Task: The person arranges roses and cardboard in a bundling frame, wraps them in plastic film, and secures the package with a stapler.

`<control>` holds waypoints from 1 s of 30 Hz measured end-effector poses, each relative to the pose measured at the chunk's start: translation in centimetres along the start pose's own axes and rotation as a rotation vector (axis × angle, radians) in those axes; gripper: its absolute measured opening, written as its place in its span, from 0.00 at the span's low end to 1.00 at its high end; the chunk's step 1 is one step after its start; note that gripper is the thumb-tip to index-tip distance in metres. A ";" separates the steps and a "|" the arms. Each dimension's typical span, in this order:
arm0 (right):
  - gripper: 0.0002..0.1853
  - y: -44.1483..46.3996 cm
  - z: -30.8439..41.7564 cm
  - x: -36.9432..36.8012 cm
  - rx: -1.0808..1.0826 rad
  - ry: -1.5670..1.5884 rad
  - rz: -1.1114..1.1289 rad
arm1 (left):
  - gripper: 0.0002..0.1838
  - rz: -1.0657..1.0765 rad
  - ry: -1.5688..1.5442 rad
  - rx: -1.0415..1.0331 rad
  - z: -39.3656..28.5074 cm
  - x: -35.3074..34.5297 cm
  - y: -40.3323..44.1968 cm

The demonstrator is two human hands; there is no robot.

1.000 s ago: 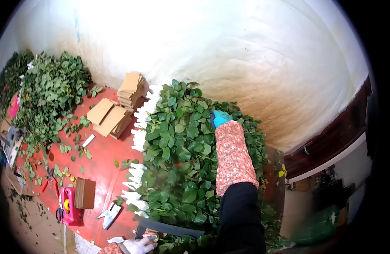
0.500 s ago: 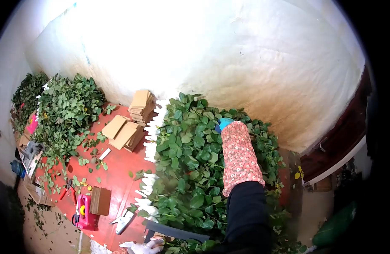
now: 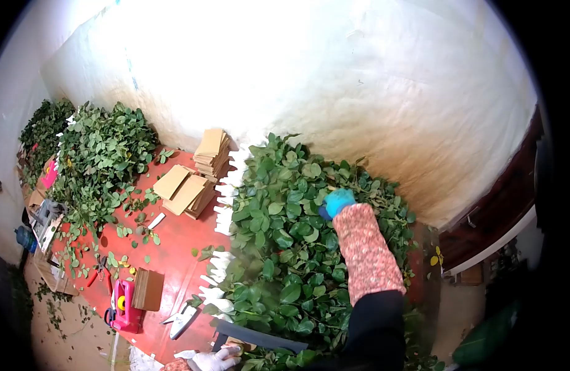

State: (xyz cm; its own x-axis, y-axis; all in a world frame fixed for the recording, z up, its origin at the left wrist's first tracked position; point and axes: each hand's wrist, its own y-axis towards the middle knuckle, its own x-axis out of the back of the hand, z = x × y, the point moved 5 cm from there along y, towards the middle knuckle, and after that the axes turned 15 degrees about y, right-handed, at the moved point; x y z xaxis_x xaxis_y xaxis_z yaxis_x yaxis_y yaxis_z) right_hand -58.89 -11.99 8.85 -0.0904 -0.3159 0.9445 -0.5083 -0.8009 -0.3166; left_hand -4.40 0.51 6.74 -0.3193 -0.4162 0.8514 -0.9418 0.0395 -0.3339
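My right hand (image 3: 338, 203), in a blue glove under a floral pink sleeve, is closed among the leafy cut stems (image 3: 291, 229) heaped on the table. What it grips is hidden by the glove and leaves. White-covered stem ends (image 3: 224, 216) line the left side of this heap. At the bottom edge my left hand (image 3: 216, 360), in a white glove, has its fingers curled by a dark flat bar (image 3: 260, 336). A small brownish thing shows at its fingertips, too little seen to name. White-handled pruning shears (image 3: 182, 321) lie just above that hand.
On the red table (image 3: 185, 266) stand stacked brown cardboard pieces (image 3: 185, 190), a pink tape dispenser (image 3: 125, 315), a brown cardboard block (image 3: 148, 290) and red-handled pliers (image 3: 101, 273). Another leafy heap (image 3: 102, 157) is at the far left. A pale wall (image 3: 310, 80) rises behind.
My right hand has moved toward me and slightly right, over the leaves, and looks more closed. My left hand stays by the dark bar. The view has shifted slightly.
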 end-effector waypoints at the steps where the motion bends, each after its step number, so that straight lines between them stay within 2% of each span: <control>1: 0.22 -0.5 -0.1 -0.3 0.040 0.034 0.000 | 0.24 -0.004 -0.001 -0.010 0.2 0.1 0.1; 2: 0.24 -1.4 -0.5 0.2 0.128 0.172 -0.170 | 0.24 0.024 0.026 -0.014 0.1 -0.2 0.0; 3: 0.22 -1.7 -1.6 0.3 0.085 0.409 -0.175 | 0.24 0.056 0.055 -0.018 0.1 -0.4 -0.1; 5: 0.21 -1.2 -3.5 0.3 0.201 0.781 -0.337 | 0.25 0.051 0.065 -0.019 0.0 -0.8 -0.1; 6: 0.17 -0.6 -4.1 0.2 0.176 0.664 -0.518 | 0.25 0.041 0.077 -0.005 0.1 -1.0 0.0; 7: 0.17 -0.6 -3.8 0.9 0.171 0.666 -0.523 | 0.25 0.033 0.091 0.011 0.3 -1.2 0.0; 9: 0.16 -0.4 -1.2 4.0 0.094 0.284 -0.564 | 0.25 0.039 0.076 0.005 0.7 -2.1 -0.1; 11: 0.16 2.3 1.0 4.4 0.216 0.241 -0.519 | 0.25 -0.104 0.055 -0.045 0.7 -1.7 0.0; 12: 0.12 4.2 1.9 4.1 0.256 0.282 -0.482 | 0.25 -0.222 0.015 -0.078 0.7 -1.6 0.0; 13: 0.14 5.4 3.0 4.1 0.244 0.325 -0.405 | 0.25 -0.213 0.015 -0.068 0.8 -1.3 0.0; 15: 0.19 8.5 3.4 2.1 0.225 0.476 -0.396 | 0.24 -0.042 0.043 -0.041 0.7 -0.5 0.3; 16: 0.19 8.7 3.9 2.0 0.232 0.483 -0.393 | 0.23 0.133 0.039 0.028 0.6 0.1 0.6; 18: 0.25 8.7 3.9 1.6 0.021 0.556 -0.276 | 0.23 0.086 0.063 0.028 0.6 0.0 0.4; 21: 0.29 6.4 4.5 3.6 0.022 0.531 -0.219 | 0.22 -0.016 0.085 0.009 0.6 0.5 0.3; 23: 0.31 6.2 4.0 3.5 0.097 0.510 -0.264 | 0.22 0.028 0.025 0.034 0.6 0.4 0.4; 25: 0.26 3.9 3.7 4.3 0.181 0.500 -0.343 | 0.22 0.020 0.009 0.025 0.5 0.6 0.5; 27: 0.25 1.0 3.8 5.5 0.193 0.513 -0.327 | 0.22 0.014 -0.005 0.022 0.6 0.7 0.4; 29: 0.21 -1.4 4.1 6.4 0.352 0.553 -0.441 | 0.22 0.099 -0.008 0.029 0.7 -0.1 0.5; 30: 0.19 -1.2 3.5 5.3 0.443 0.545 -0.585 | 0.23 -0.012 -0.016 -0.010 1.0 -1.1 0.4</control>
State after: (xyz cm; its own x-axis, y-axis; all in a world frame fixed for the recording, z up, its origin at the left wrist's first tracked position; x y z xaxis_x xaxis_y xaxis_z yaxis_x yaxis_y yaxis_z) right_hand -55.83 -14.49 13.92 -0.3706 0.3960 0.8402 -0.2353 -0.9151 0.3275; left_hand -4.31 0.10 5.33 -0.3058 -0.4314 0.8487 -0.9467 0.0435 -0.3190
